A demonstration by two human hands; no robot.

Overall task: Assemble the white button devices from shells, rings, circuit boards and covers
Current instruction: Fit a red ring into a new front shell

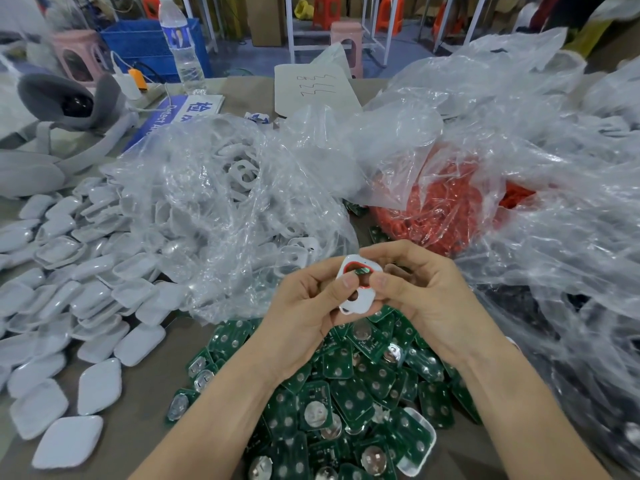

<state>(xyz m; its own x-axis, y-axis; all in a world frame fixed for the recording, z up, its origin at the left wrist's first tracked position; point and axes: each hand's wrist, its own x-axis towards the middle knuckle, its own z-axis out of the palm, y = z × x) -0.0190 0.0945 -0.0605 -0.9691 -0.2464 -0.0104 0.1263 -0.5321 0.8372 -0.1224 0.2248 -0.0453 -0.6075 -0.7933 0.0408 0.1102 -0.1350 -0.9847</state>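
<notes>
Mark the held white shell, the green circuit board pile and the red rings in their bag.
white shell (365, 303): head view, on its lower white face.
circuit board pile (349, 393): head view, on a green board mid-pile.
red rings (433, 209): head view, on the middle of the red heap.

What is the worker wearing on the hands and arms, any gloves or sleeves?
Nothing visible. The left hand and right hand are bare: no gloves, finger cots, rings, watch or wrist strap. Both forearms are uncovered down to the frame's lower edge, so no sleeve shows. Nails are short and unpainted.
</notes>
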